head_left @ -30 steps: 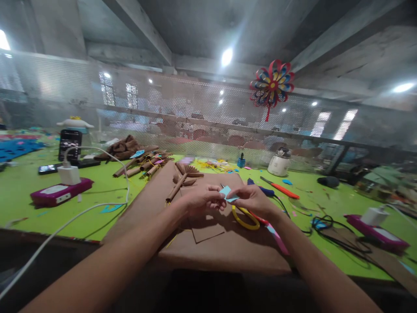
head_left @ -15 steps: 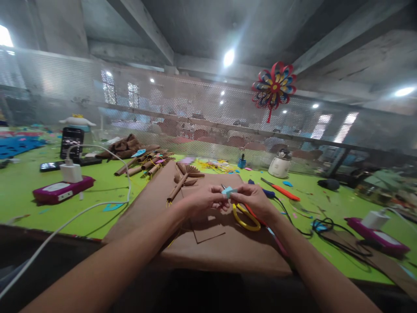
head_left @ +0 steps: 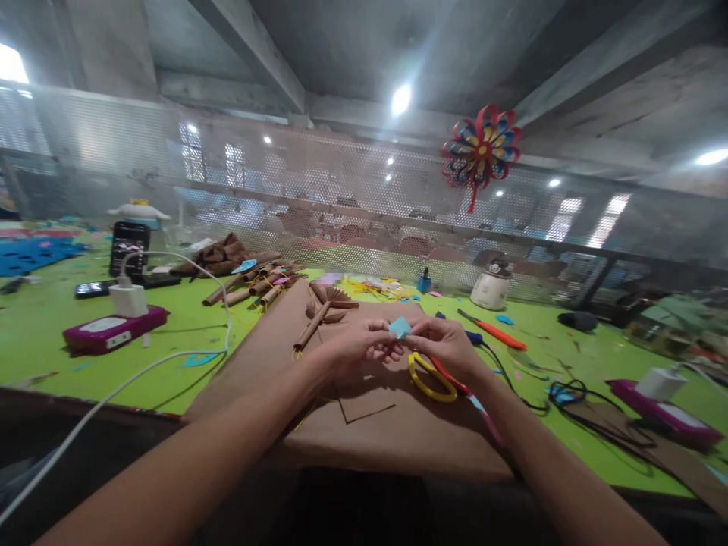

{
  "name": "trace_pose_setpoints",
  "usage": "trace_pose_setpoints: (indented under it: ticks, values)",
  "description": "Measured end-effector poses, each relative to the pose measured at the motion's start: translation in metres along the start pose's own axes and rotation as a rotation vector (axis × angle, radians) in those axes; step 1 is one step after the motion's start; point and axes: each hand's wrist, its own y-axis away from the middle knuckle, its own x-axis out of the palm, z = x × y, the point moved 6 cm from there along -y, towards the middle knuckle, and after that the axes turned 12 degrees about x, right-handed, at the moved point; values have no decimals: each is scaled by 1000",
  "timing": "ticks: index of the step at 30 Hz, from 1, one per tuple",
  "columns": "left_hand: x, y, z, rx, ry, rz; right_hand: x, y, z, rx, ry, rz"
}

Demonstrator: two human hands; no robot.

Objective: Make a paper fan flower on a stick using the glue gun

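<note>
A small light-blue piece of paper [head_left: 399,327] is pinched between both my hands above a brown cardboard sheet [head_left: 392,425]. My left hand [head_left: 356,347] grips its left side with closed fingertips. My right hand [head_left: 447,345] grips the right side the same way. Under my right hand lie yellow-handled scissors [head_left: 431,379]. A brown paper fan on a rolled stick [head_left: 321,309] rests on the cardboard just beyond my left hand.
On the green table [head_left: 57,341]: a pink power bank [head_left: 114,330] with white charger and cable, a phone [head_left: 130,249], brown paper rolls [head_left: 250,284], an orange cutter [head_left: 494,330], black cables [head_left: 574,402], a second pink power bank [head_left: 671,413]. A mesh screen [head_left: 341,205] backs the table; a paper flower [head_left: 482,148] hangs above.
The blue paper went from an open flat piece to a smaller folded shape as my fingertips closed together on it. My hands stayed in place above the cardboard.
</note>
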Motion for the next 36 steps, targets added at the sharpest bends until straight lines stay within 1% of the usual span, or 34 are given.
trace_pose_setpoints:
  ticks: [2, 5, 8, 12, 14, 18, 23, 27, 31, 33, 36]
  values:
    - [1, 1, 3, -44, 61, 27, -1, 0, 0, 4, 14, -10]
    - [-1, 1, 7, -80, 65, 12, -2, 0, -3, 51, 30, -3]
    - [-3, 1, 5, -56, 41, -8, -2, 0, -6, 71, 31, 38]
    - [-2, 2, 0, -24, 36, -16, 2, 2, -3, 25, 64, 122]
    - [-2, 3, -1, -19, 29, -32, 3, 2, -2, 11, 63, 132]
    - [-3, 3, -2, -12, 30, -59, 1, 2, -3, -11, 48, 88]
    - [-3, 1, -1, -11, -2, -40, 0, 2, -1, -9, 37, 35]
    - [-1, 1, 0, -22, -49, -7, -2, 2, -1, 66, 98, -35]
    - [1, 3, 2, -56, -78, -4, -5, 2, -4, 133, 166, -97]
    - [2, 3, 3, -69, -75, 6, -5, 1, -8, 161, 164, -112]
    - [3, 3, 3, -63, -59, 17, -3, 0, -15, 198, 104, -108]
